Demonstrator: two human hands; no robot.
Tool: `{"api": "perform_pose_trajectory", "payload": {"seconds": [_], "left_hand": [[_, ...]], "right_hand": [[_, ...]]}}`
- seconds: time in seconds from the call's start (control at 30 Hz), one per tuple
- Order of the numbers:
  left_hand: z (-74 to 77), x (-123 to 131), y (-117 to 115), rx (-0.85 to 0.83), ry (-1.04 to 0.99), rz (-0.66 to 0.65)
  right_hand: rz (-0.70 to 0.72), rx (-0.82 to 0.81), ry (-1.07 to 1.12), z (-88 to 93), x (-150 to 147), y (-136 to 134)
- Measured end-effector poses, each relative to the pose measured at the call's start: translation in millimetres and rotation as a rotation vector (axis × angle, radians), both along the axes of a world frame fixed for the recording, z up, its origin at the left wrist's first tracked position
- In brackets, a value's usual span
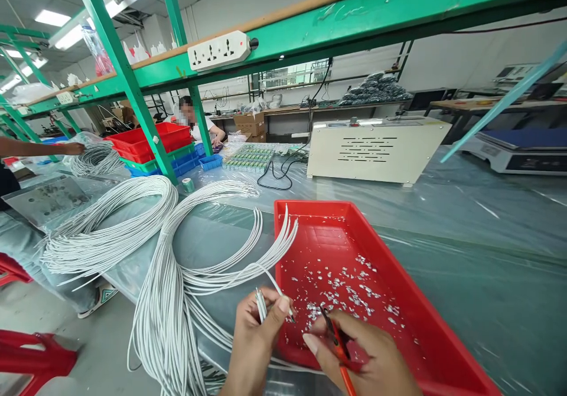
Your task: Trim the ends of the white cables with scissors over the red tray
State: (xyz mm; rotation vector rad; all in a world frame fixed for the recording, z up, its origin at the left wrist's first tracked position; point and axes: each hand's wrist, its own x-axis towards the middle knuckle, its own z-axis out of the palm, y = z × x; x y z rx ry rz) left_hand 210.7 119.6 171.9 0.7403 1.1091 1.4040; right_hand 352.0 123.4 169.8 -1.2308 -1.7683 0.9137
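- Apparently, the step in hand is working on a cable end: the left hand (pixel 259 331) pinches one slim white round cable (pixel 275 282) between thumb and fingers, its dark tip over the tray's left side, with more short white cable ends (pixel 260 304) gripped in the same fist.
- The right hand (pixel 361 352) is closed round orange-red-handled cutters (pixel 339 340), whose dark tips stand near the cable's tip, apart from it.
- A next cut would, I judge, call for cutters and cable tip to meet squarely, over the red plastic rectangular tray (pixel 411 301) with its scattered silvery scraps.
- Edges: the tray's left wall lies just beside the left hand, and loose cable ends lean over its rim; the thick bundle of white cables (pixel 159 301) drapes past the bench edge and could drag.
- Room: the film-covered bench (pixel 478 254) stretches right of the tray, so the right elbow seems freer; a cream metal box (pixel 376 151) stands beyond.
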Motion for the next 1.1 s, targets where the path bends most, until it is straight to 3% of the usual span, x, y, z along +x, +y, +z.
{"api": "perform_pose_trajectory", "payload": {"seconds": [0.13, 0.33, 0.6, 0.9, 1.1], "left_hand": [[-3.7, 5, -1, 0.015, 0.037, 0.085], [-5.0, 10, -1, 0.101, 0.128, 0.115], [-9.2, 13, -1, 0.13, 0.117, 0.112], [-7.2, 18, 3, 0.047, -0.027, 0.054], [-15.9, 14, 9, 0.036, -0.071, 0.062]], "right_hand": [[-0.012, 0.058, 0.073, -3.6, -5, 3], [-0.017, 0.405, -0.046, -11.6, -3, 6], [0.011, 0.51, -0.078, -14.1, 0, 7], [0.053, 0.935, -0.33, -25.4, 7, 6], [0.004, 1.249, -0.543, -15.1, 6, 8]]}}
